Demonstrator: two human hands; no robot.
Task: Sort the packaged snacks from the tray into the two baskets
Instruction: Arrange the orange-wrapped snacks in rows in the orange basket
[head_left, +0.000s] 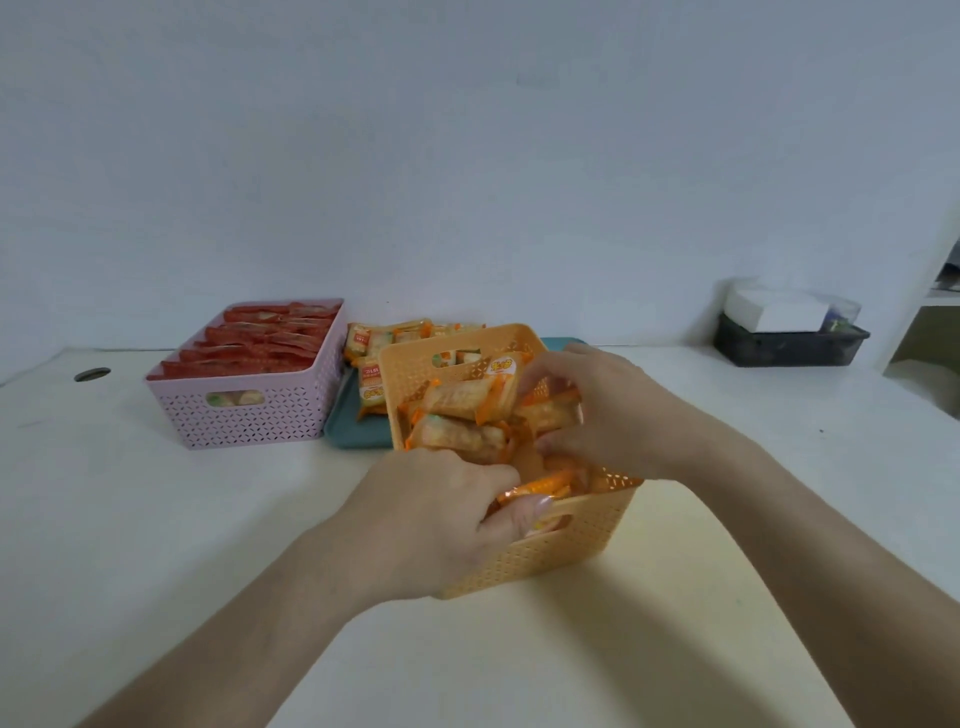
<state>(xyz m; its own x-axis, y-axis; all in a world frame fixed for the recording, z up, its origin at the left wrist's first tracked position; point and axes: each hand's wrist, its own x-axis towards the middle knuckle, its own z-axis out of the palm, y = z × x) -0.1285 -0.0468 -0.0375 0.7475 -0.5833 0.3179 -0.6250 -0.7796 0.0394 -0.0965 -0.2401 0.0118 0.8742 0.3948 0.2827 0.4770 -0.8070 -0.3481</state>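
An orange basket (524, 558) stands in the middle of the white table, holding several orange-wrapped snacks (462, 402). My left hand (434, 512) grips its near rim, thumb over the edge. My right hand (592, 408) reaches into the basket from the right, fingers closed around orange packets. A pink basket (249, 415) at the back left is packed with red-wrapped snacks (260, 340). Behind both lies a teal tray (345, 428) with more orange packets (371, 364) on it.
A dark bin (789, 345) with a white box (776, 312) on top stands at the far right by the wall. A cable hole (92, 374) is in the table at the far left. A white shelf edge (930, 332) shows at the right border.
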